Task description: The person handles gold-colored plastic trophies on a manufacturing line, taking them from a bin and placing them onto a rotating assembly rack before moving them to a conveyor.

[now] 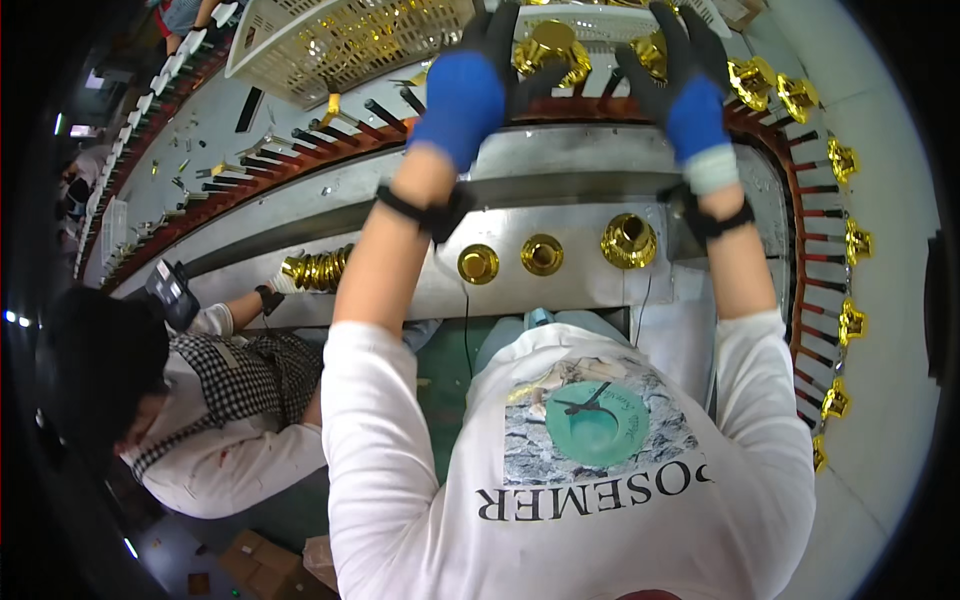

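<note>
Both my hands wear black gloves with blue cuffs and reach to the far side of the bench. My left hand has its fingers stretched up and its thumb out, beside a shiny gold flanged cup. My right hand is also spread, with another gold flanged piece between thumb and fingers; I see no firm grip. Both pieces are over the spindle row by a white basket rim. Nearer me on the metal bench stand a small gold piece, a gold ring-shaped piece and a larger gold flanged piece.
A curved conveyor of upright spindles runs around the bench, carrying several gold pieces at right. A white plastic basket stands at the far left. At my left, a co-worker's gloved hand holds stacked gold rings. Cardboard boxes lie below.
</note>
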A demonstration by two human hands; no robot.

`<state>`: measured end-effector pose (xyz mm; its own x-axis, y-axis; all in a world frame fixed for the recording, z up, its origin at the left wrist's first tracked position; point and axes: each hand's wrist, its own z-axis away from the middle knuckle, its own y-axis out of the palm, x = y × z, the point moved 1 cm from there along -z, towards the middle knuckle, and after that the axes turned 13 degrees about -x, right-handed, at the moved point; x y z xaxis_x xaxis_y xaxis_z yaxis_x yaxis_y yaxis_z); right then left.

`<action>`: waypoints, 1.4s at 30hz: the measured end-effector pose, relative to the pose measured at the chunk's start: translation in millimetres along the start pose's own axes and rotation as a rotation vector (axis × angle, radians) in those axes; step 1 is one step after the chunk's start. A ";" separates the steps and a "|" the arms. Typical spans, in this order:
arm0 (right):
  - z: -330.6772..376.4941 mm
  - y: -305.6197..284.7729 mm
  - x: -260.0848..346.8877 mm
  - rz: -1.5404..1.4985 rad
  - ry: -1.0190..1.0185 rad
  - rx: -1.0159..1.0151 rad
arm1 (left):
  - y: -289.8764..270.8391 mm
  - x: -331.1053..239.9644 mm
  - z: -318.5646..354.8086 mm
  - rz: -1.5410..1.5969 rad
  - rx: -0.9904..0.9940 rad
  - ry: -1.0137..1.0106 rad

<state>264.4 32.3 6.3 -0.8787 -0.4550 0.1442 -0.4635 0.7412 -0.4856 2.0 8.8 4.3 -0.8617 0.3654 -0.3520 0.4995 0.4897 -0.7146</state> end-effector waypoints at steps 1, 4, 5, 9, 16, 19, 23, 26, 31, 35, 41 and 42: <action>-8.2 21.7 -26.2 0.019 0.021 0.093 | 11.6 -1.7 -18.6 0.081 -0.031 0.006; 6.1 66.6 -28.4 -0.269 0.102 0.155 | 39.2 17.8 -25.2 0.074 0.068 0.005; -0.1 53.9 0.9 -0.243 0.172 0.303 | 46.6 42.0 -11.6 0.034 -0.030 0.099; 13.5 -6.0 20.6 -0.369 -0.066 0.104 | -7.6 13.1 17.5 0.083 -0.178 0.163; 210.0 -52.7 78.8 -0.661 0.311 0.748 | -6.4 25.9 260.4 0.081 0.411 -0.304; 288.7 -24.0 72.2 -0.438 0.267 0.944 | 39.9 14.3 327.2 -0.010 0.532 -0.440; 310.2 3.3 77.1 -0.310 0.278 1.033 | 75.8 20.0 347.3 -0.214 0.697 -0.519; 313.5 -4.1 70.9 -0.254 0.253 0.931 | 68.0 7.8 324.0 -0.308 0.747 -0.441; 148.9 -69.2 36.0 -0.418 0.070 0.369 | 33.5 -22.9 182.2 0.044 0.080 -0.024; 17.3 -29.5 -61.0 -0.037 -0.080 -0.137 | 39.6 -55.5 22.9 0.156 -0.271 0.260; 21.5 59.2 -190.1 -0.172 0.329 0.299 | 112.8 -78.2 -59.4 0.151 0.047 0.064; 24.5 61.4 -170.5 -0.111 0.228 0.331 | 114.9 -65.6 -51.2 0.057 0.169 0.080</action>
<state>388.5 143.4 -69.2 -0.8457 -0.3742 0.3805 -0.5276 0.4788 -0.7017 120.5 81.6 -23.8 -0.8193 0.4539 -0.3504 0.5195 0.3287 -0.7888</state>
